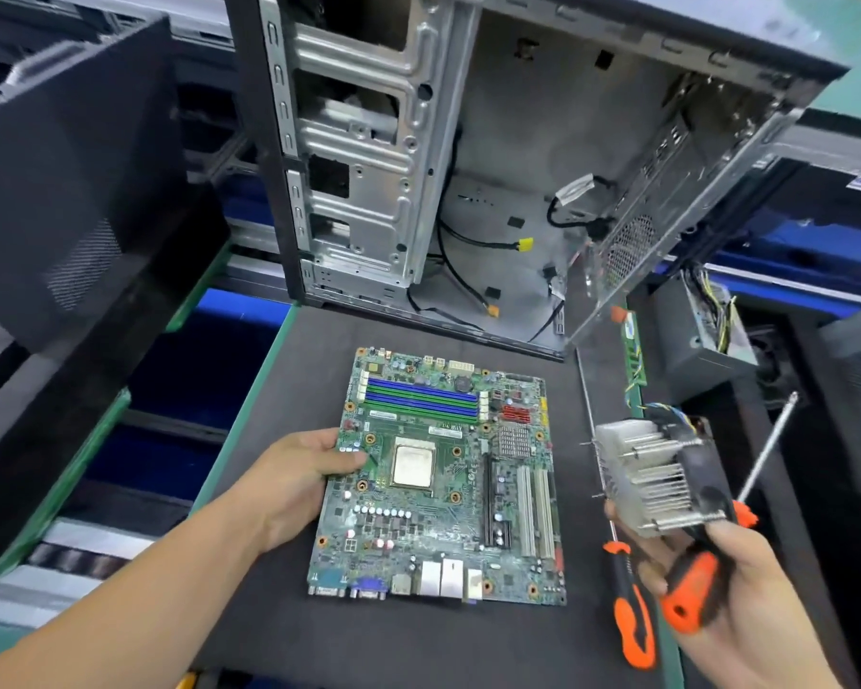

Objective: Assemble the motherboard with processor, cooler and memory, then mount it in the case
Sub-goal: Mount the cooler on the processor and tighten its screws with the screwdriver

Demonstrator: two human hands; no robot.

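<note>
my left hand [299, 469] grips the motherboard [438, 484] edge, flat on the mat. my right hand [707, 564] clutches cooler [652, 474] and screwdriver [702, 579] together; that crowded hold could slip and drop the heatsink onto the seated processor [412, 462].

A dark mat [279, 614] with a green edge covers the work surface. The motherboard [443, 489] lies flat at its centre; the open case [493, 166] stands at twelve o'clock, its lower edge on the mat. At four o'clock an orange-and-black screwdriver [627, 609] lies just beside the board, and at two o'clock a green memory stick [635, 350] rests near the case's corner.
</note>
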